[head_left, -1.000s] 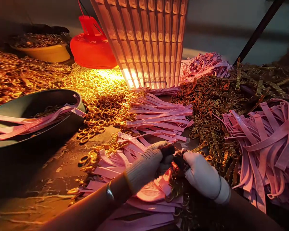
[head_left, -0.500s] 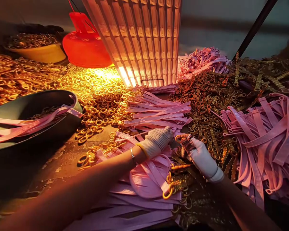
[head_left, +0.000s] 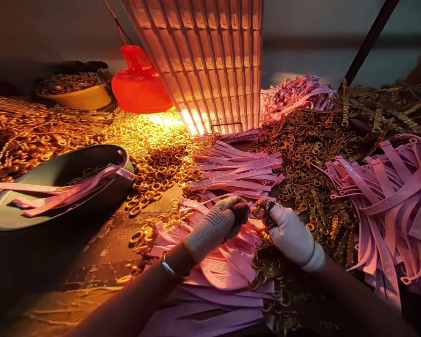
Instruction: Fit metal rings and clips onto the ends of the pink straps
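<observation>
A small metal ring (head_left: 256, 211) was in the narrow gap between the two hands, above the worktop (head_left: 103, 250). The right hand (head_left: 293, 234) was the nearer one: its grip was pinching the ring, it seemed, at the dark fingertips of the glove, so that the ring stood out toward the left side. The left hand (head_left: 217, 224) was just beside it, with the knuckles bent and the fingers curled inward. Its grip faced the ring from the other side, but the fingertips were partly hidden, and I could not tell whether they pinched something. The ring, being round, had no clear long axis, and its tilt was too small to read.

Directly below the hands lay a heap of pink straps (head_left: 228, 269), and several of them ran slantwise, from the far left toward the near right. Beyond the hands, a stack of pink straps (head_left: 236, 173) lay mostly crosswise, from left to right.
</observation>
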Action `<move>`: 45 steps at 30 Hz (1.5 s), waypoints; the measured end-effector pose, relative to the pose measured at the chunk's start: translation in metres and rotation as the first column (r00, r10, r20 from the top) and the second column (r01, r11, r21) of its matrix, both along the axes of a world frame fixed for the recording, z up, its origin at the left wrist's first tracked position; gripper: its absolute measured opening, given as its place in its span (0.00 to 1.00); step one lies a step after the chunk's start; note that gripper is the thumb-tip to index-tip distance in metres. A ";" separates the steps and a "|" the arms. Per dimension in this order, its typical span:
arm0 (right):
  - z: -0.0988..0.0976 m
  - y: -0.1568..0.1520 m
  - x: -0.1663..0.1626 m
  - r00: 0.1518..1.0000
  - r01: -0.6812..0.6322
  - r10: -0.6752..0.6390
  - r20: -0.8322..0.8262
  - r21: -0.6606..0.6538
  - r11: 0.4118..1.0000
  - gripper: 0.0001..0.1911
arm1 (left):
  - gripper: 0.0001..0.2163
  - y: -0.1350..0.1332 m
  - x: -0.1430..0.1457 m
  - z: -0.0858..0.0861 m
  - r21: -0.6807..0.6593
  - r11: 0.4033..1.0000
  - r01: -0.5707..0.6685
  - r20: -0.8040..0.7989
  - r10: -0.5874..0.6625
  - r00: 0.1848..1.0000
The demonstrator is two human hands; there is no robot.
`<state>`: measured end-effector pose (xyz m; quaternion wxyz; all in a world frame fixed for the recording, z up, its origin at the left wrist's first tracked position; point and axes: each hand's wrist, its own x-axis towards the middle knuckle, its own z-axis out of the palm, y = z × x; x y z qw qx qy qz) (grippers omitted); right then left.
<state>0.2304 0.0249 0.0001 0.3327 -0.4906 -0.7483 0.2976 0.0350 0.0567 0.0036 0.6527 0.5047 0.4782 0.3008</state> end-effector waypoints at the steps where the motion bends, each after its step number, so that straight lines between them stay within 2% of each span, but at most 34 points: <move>1: 0.001 0.000 -0.003 0.999 0.006 -0.006 0.054 -0.007 1.000 0.29 | 0.13 -0.005 0.001 0.001 -0.048 0.999 -0.026 0.060 0.029 0.998; 4: 0.003 -0.001 -0.009 0.978 0.043 -0.042 0.205 -0.002 0.999 0.24 | 0.16 -0.011 0.003 -0.002 -0.100 0.993 -0.066 0.120 0.077 0.990; 8: -0.001 -0.001 -0.014 0.971 0.021 -0.032 0.237 0.050 0.999 0.22 | 0.16 -0.012 0.002 -0.011 -0.127 0.991 -0.042 0.122 0.057 0.991; 9: -0.003 -0.001 -0.014 0.971 0.017 -0.029 0.238 0.055 0.998 0.22 | 0.16 -0.013 0.001 -0.013 -0.081 0.996 -0.027 0.086 0.034 0.996; 11: -0.008 -0.002 -0.014 0.969 0.028 -0.039 0.243 0.050 0.998 0.22 | 0.15 -0.015 0.001 -0.016 0.114 0.993 -0.006 -0.052 0.012 0.999; 13: -0.011 -0.002 -0.014 0.969 0.055 -0.064 0.239 0.043 0.998 0.24 | 0.13 -0.017 0.002 -0.017 0.296 0.955 0.007 -0.160 0.042 0.986; 14: -0.012 -0.003 -0.013 0.970 0.063 -0.071 0.232 0.043 0.997 0.25 | 0.13 -0.017 0.003 -0.017 0.335 0.942 0.011 -0.178 0.052 0.983; 15: -0.012 -0.003 -0.013 0.973 0.062 -0.071 0.222 0.047 0.997 0.26 | 0.13 -0.017 0.003 -0.018 0.319 0.947 0.017 -0.167 0.038 0.985; 18: -0.011 -0.005 -0.014 0.979 0.021 -0.033 0.200 0.059 0.998 0.25 | 0.14 -0.016 0.002 -0.021 0.115 0.993 0.042 -0.039 -0.038 0.999; 19: -0.010 -0.005 -0.015 0.979 0.011 -0.022 0.202 0.059 0.998 0.24 | 0.14 -0.015 0.001 -0.022 0.087 0.995 0.039 -0.005 -0.039 0.999; 20: -0.011 -0.006 -0.015 0.978 0.010 -0.022 0.208 0.059 0.998 0.23 | 0.12 -0.014 0.000 -0.023 0.098 0.995 0.032 0.018 -0.034 0.999; 22: -0.013 -0.006 -0.015 0.970 0.028 -0.041 0.238 0.054 0.998 0.22 | 0.05 -0.012 -0.002 -0.023 0.225 0.974 0.035 -0.016 -0.032 0.999; 23: -0.015 -0.006 -0.015 0.964 0.041 -0.053 0.260 0.051 0.998 0.22 | 0.02 -0.011 -0.002 -0.022 0.297 0.953 0.056 -0.068 -0.038 0.997; 25: -0.019 -0.005 -0.014 0.950 0.060 -0.070 0.303 0.044 0.997 0.23 | 0.05 -0.008 -0.002 -0.019 0.372 0.916 0.152 -0.201 -0.080 0.976; 28: -0.021 -0.002 -0.014 0.955 0.034 -0.044 0.293 0.037 0.999 0.25 | 0.06 -0.004 -0.001 -0.017 0.345 0.901 0.263 -0.302 -0.159 0.940; 32: -0.017 0.000 -0.011 0.968 0.020 -0.033 0.250 0.054 0.998 0.30 | 0.05 -0.004 -0.001 -0.019 0.196 0.963 0.184 -0.143 -0.158 0.977; 35: -0.009 -0.005 -0.006 0.920 -0.009 -0.006 0.393 0.035 0.999 0.28 | 0.08 -0.010 -0.002 -0.018 0.125 0.985 0.120 -0.079 -0.111 0.991; 37: -0.002 -0.009 -0.004 0.857 -0.057 0.052 0.513 -0.007 0.998 0.25 | 0.09 -0.015 -0.002 -0.016 0.202 0.972 0.121 -0.143 -0.093 0.985; 40: 0.006 -0.012 -0.005 0.782 -0.112 0.125 0.611 -0.059 0.992 0.21 | 0.08 -0.023 0.000 -0.014 0.342 0.929 0.140 -0.282 -0.040 0.959; 45: 0.012 -0.009 -0.012 0.674 -0.154 0.181 0.716 -0.104 0.983 0.16 | 0.07 -0.028 0.001 -0.021 0.392 0.908 0.150 -0.319 -0.019 0.948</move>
